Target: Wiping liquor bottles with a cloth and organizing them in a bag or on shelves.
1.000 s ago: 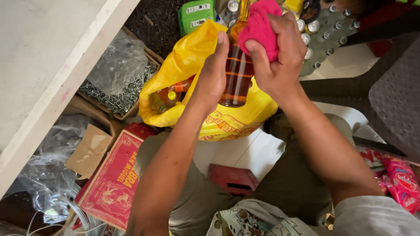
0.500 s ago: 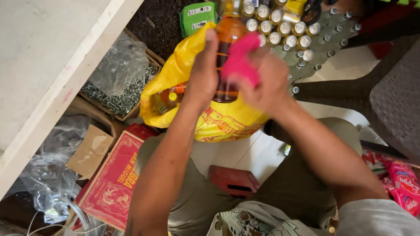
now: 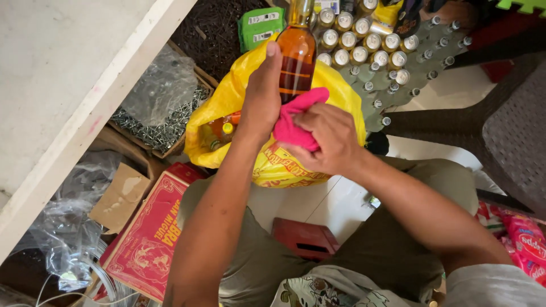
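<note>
My left hand [image 3: 263, 94] grips an upright amber glass bottle [image 3: 296, 54] around its lower body, held above a yellow plastic bag [image 3: 239, 94]. My right hand [image 3: 321, 139] presses a crumpled pink cloth [image 3: 293, 119] against the base of the bottle. Inside the bag's mouth, small orange bottles [image 3: 223, 128] show. Rows of capped bottles [image 3: 364, 34] stand just beyond the amber one.
A white table edge [image 3: 85, 131] runs along the left. Below it sit a cardboard box of nails [image 3: 159, 128], clear plastic wrap [image 3: 62, 227] and a red carton [image 3: 153, 239]. A small red stool [image 3: 304, 239] is between my knees. A dark woven chair [image 3: 512, 131] stands at right.
The pink cloth has slid from the bottle's neck down to its base with my right hand. The bottle has risen higher in the view while my left hand keeps hold.
</note>
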